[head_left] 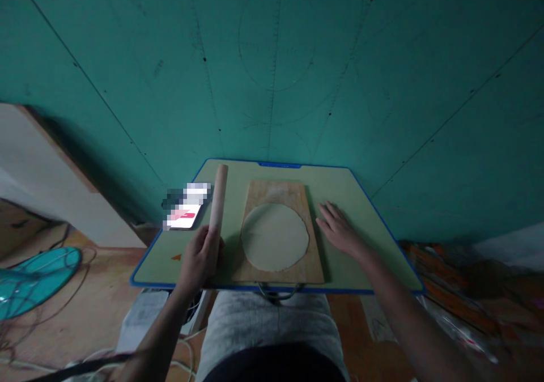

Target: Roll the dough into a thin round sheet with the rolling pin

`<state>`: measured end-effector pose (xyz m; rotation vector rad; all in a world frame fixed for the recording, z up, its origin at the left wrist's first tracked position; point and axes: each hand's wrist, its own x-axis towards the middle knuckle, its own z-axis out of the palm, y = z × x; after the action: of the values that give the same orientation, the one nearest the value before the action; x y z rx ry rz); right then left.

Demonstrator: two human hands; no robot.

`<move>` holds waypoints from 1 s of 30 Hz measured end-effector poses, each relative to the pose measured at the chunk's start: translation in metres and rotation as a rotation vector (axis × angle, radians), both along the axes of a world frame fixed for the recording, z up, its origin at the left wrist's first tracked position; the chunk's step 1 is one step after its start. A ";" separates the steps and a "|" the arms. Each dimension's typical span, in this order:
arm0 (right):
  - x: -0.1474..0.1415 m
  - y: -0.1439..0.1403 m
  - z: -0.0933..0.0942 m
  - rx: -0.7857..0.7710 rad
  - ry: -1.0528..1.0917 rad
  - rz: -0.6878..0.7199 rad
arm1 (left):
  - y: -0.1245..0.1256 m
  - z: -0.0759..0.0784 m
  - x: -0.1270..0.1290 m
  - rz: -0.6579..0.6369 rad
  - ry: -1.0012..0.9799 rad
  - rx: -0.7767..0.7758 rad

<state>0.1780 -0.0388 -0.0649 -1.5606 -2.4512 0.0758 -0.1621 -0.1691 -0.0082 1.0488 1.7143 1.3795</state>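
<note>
no readable text, phone (187,207) screen blurred out, table (365,223) unlabelled

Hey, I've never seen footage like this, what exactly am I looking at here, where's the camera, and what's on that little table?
There is no machine: these are a person's two bare hands, filmed by one camera worn on the head, looking forward and down, so the arms enter from the bottom edge. On the small green table with a blue rim lies a rectangular wooden board, and on it a flat round sheet of pale dough. The left hand grips the near end of a long wooden rolling pin, which lies left of the board. The right hand rests open and flat on the table, right of the board, holding nothing. A phone, its screen blurred, lies at the table's far left.
</note>
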 end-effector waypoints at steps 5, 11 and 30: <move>0.000 -0.004 0.006 -0.035 0.158 0.020 | 0.000 -0.002 -0.002 -0.021 0.002 0.009; -0.061 -0.009 0.034 -0.074 0.217 0.248 | -0.001 -0.007 -0.004 -0.025 0.046 0.011; -0.133 -0.026 0.056 0.010 -0.045 0.365 | 0.000 -0.010 -0.004 -0.022 0.036 0.009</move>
<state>0.0445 -0.0643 -0.0094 -1.1048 -2.7372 0.0909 -0.1664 -0.1690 -0.0178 1.1006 1.7181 1.3633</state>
